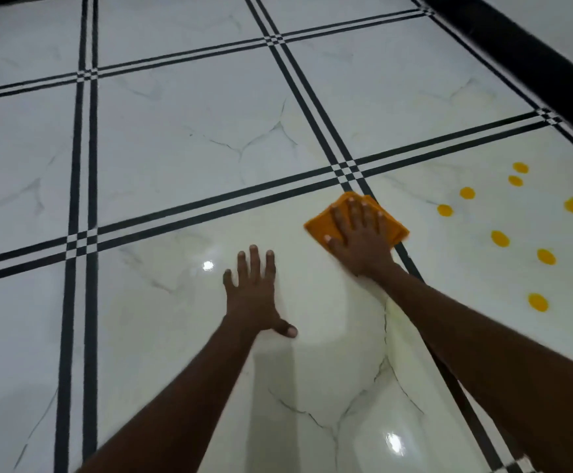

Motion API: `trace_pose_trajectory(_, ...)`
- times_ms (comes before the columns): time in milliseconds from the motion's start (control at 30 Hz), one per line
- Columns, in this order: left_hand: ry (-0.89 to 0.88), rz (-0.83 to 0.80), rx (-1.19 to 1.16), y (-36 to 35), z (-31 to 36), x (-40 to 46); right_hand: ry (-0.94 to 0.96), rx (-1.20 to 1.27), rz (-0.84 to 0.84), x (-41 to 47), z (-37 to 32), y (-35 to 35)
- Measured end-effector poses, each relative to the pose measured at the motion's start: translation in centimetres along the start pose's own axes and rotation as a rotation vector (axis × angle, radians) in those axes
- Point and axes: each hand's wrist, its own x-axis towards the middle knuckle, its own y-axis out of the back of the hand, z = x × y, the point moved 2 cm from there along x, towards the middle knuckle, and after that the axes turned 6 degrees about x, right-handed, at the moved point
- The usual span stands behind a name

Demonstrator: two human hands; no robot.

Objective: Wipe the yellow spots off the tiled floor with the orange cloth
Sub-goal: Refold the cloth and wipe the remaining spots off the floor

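A person's 2 bare arms reach forward over a glossy white floor (182,158) of marble-look tiles, divided by paired black lines (83,199).

The left hand (254,295) lies flat on the tile, palm down, fingers straight and slightly spread, thumb out to the right. It holds nothing. A small bright glare (208,266) sits just left of its fingers.

To the right and a little farther forward, the right hand (360,233) presses flat on a folded orange cloth (322,223), fingers straight and spread across it. The cloth lies on the floor at the tile's far right corner, its right edge over the black lines that pass under that wrist.

Right of the cloth, on the next tile, are 9 yellow spots (500,238), well apart from both hands. The nearest spot (445,210) lies near the cloth without touching it. A dark band (530,59) runs along the floor's far right edge.
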Motion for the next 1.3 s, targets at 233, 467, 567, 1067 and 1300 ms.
trace_pose_trajectory(233, 0.008, -0.014, 0.023, 0.6, -0.3, -0.4, 0.007, 0.076, 0.026, -19.3, -0.7, -4.1)
trace_pose_trajectory(467, 0.030, -0.039, 0.071, 0.7, -0.9, -0.3, -0.039, 0.009, 0.056, -5.9, 3.4, 0.1)
trace_pose_trajectory(567, 0.010, -0.029, 0.065, 1.7, 1.2, -0.4, -0.191, 0.038, 0.171, -12.3, 5.6, -1.1)
trace_pose_trajectory(1067, -0.254, 0.007, 0.214, -0.4, 9.2, -1.9, -0.158, 0.047, 0.140, -26.2, 6.4, -3.3)
trace_pose_trajectory(1300, -0.253, -0.018, 0.281, 0.5, 9.2, -1.9, -0.159, 0.048, 0.130, -13.6, 12.2, 0.2)
